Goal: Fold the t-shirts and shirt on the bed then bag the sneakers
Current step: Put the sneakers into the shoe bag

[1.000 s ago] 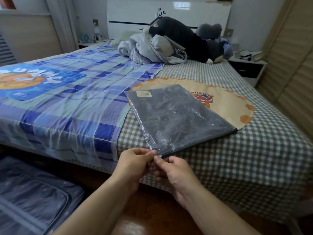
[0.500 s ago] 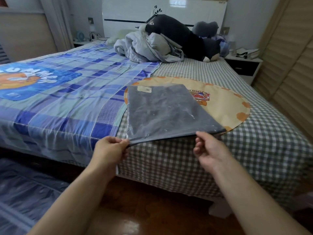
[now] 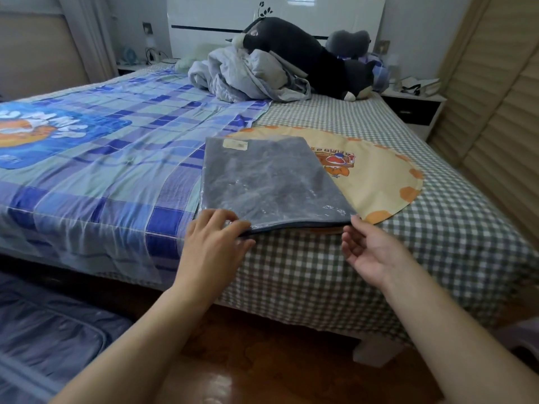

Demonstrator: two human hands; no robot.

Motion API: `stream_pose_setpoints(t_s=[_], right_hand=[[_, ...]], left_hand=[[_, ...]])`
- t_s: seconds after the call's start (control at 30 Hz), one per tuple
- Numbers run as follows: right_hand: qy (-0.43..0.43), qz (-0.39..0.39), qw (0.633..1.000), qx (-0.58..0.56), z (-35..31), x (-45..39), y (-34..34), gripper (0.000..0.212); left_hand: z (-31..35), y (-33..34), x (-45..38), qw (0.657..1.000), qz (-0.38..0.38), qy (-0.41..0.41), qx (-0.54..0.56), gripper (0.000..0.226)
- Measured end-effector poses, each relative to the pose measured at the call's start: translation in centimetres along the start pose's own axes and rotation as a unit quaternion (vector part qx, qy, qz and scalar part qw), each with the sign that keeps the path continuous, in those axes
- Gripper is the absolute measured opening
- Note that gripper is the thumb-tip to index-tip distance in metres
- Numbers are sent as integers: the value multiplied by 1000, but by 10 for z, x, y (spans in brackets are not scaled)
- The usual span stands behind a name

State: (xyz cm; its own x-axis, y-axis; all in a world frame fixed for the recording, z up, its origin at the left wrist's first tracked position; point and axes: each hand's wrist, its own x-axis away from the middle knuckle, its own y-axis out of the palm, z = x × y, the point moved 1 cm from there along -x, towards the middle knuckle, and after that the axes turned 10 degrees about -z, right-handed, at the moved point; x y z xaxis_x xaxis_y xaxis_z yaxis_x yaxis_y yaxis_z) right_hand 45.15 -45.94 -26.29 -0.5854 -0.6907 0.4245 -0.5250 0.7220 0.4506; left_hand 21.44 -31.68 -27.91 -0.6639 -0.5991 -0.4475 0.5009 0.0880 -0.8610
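A person leans over the near edge of the bed [image 3: 320, 275], both forearms stretched forward. The left hand [image 3: 214, 243] lies palm-down, fingers relaxed, fingertips on the near-left corner of a grey folded garment in a clear plastic bag [image 3: 268, 182]. The right hand [image 3: 373, 252], palm turned inward with fingers loosely spread, touches the bag's near-right corner, grasping nothing. The bag rests partly on a round yellow mat [image 3: 379, 176].
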Motion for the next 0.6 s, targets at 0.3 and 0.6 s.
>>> stream_pose_setpoints(t_s=[0.3,0.6], right_hand=[[-31,35,997,62,4,-3,7,10],[-18,43,981,189,10,2,18,20]], left_hand=[[15,-2,-31,981,-83,-114,131,31],[24,-5,-35,996,0,-4,92,19]])
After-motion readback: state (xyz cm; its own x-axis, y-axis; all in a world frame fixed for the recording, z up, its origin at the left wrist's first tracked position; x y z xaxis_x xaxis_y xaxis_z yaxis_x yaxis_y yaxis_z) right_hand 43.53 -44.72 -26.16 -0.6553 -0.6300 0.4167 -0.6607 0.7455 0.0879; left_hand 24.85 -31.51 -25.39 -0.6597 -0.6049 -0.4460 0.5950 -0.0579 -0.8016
